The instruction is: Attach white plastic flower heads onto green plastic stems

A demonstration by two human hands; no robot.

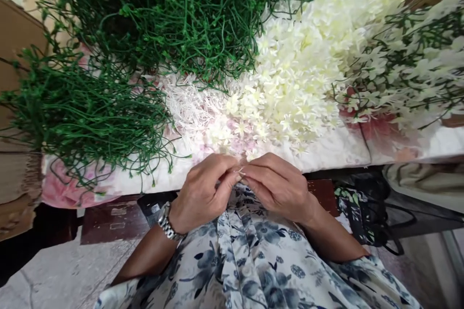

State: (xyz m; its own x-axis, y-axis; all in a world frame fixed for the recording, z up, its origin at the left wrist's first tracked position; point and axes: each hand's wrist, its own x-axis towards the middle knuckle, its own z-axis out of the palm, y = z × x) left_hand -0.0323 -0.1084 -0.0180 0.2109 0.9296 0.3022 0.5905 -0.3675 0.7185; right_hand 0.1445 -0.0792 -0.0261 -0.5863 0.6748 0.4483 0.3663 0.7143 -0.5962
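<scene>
My left hand (208, 188) and my right hand (279, 186) meet at the table's front edge, with the fingertips of both pinched together. Between them shows a small, thin pale piece (240, 172), like a flower stamen; the fingers hide most of it. Just beyond lies a heap of thin white plastic strands (192, 108). Loose cream-white artificial blossoms (290, 77) spread over the cloth to its right. Green artificial stems (97, 106) with small budded tips lie to the left, and a bigger pile of green stems (188, 14) rises behind.
A flowered cloth (145, 183) covers the table. Finished-looking white flower sprays with green stems (416, 63) lie at the right. Cardboard (23, 29) stands at the left edge. Below the table on the right is a dark bag (366, 207) with straps.
</scene>
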